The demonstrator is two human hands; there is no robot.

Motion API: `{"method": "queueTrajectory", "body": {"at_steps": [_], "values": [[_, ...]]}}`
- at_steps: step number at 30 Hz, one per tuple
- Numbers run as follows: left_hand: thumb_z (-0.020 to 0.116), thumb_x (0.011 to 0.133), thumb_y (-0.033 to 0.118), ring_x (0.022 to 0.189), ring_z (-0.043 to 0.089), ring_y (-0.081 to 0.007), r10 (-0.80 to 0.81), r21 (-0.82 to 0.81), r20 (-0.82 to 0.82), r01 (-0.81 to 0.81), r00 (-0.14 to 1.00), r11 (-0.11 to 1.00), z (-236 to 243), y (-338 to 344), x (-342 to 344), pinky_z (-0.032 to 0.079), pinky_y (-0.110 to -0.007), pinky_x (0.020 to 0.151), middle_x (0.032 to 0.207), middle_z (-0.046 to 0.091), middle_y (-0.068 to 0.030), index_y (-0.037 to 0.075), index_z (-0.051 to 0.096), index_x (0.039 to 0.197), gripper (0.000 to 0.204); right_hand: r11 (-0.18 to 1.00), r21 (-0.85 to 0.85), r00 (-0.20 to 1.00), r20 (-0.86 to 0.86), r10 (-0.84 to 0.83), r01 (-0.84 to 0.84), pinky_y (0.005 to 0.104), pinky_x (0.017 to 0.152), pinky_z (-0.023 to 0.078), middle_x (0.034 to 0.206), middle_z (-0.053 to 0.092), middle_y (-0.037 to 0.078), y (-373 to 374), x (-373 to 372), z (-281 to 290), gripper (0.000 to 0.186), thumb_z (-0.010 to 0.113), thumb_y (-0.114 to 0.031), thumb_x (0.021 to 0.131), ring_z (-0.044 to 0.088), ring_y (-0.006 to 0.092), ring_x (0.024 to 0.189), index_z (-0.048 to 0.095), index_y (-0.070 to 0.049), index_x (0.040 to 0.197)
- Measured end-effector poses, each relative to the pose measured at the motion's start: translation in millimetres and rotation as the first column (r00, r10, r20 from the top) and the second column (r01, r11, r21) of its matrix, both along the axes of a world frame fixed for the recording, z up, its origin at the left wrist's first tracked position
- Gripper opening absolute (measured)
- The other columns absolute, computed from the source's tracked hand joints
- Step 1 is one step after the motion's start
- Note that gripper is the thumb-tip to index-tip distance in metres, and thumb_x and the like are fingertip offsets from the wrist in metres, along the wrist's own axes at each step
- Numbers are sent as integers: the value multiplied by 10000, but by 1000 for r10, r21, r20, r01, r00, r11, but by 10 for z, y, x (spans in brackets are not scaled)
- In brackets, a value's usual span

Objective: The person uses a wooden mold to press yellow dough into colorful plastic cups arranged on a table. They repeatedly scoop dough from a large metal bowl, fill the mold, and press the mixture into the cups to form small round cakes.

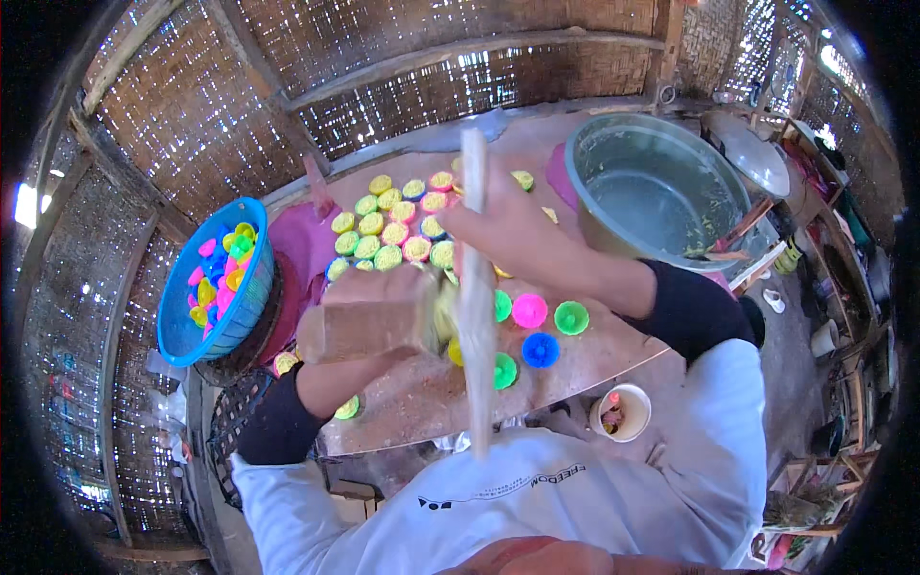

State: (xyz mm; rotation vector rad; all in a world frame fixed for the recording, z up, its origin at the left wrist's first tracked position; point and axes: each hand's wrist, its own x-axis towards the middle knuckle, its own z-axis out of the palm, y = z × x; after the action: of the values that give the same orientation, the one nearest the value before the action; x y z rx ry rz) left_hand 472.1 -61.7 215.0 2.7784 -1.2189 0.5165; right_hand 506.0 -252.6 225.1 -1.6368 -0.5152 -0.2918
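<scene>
I see the right hand [508,230] closed on a long flat stick [474,287], the left hand [374,321] gripping a blurred container [359,331] above the small moulds [395,235]. Pour slowly, close over each mould.

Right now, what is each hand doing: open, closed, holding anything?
Left hand: blurred, closed around a blurred brownish cup-like thing.
Right hand: closed on a long pale flat stick, above the filled little moulds.

Right hand [513,230] grips a long pale stick [474,287] above filled coloured cups [393,230].
</scene>
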Motion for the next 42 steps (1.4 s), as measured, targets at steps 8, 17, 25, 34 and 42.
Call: {"method": "queueTrajectory", "body": {"at_steps": [8, 17, 25, 34, 42], "values": [[705, 588, 328, 589, 571, -330, -148, 15, -369, 165, 918, 986, 77, -375, -3, 429, -395, 508, 639, 571, -167, 84, 631, 818, 343, 873, -481, 911, 392, 128, 84, 447, 692, 421, 769, 486, 149, -772, -800, 304, 416, 568, -131, 747, 532, 284, 728, 365, 23, 1074], [819, 568, 217, 851, 581, -185, -606, -707, -589, 22, 534, 707, -473, -1090, 267, 461, -295, 752, 948, 605, -48, 83, 600, 990, 494, 564, 825, 856, 270, -441, 30, 316, 497, 369, 558, 331, 1, -2283, -297, 259, 59, 427, -112, 852, 347, 111, 435, 388, -96, 810], [742, 678, 118, 881, 560, -221, -436, -904, 428, 362, 792, -229, -96, -1743, 621, 483, -351, 775, 906, 546, -29, 77, 535, 991, 378, 974, 200, 991, 64, -119, 105, 413, 880, 427, 877, 622, 113, -2038, -15, -527, 274, 545, -300, 850, 595, 244, 878, 548, -31, 901], [758, 639, 15, 899, 548, -212, -83, -666, 651, 620, 755, 416, -65, -998, 772, 516, -339, 747, 1009, 472, -82, 58, 553, 906, 339, -381, -921, 896, 98, -432, -83, 409, 728, 483, 844, 676, 72, -3067, -193, -595, 171, 596, -216, 747, 654, 246, 798, 696, -115, 841], [786, 607, 104, 852, 590, -186, 35, -810, 463, 407, 886, 423, -115, -895, 684, 490, -277, 767, 885, 584, -104, 43, 631, 823, 273, -330, -915, 856, -29, -517, -230, 399, 681, 520, 900, 665, 122, -3225, 142, -406, 209, 567, -184, 745, 648, 289, 844, 679, -58, 868]]}}
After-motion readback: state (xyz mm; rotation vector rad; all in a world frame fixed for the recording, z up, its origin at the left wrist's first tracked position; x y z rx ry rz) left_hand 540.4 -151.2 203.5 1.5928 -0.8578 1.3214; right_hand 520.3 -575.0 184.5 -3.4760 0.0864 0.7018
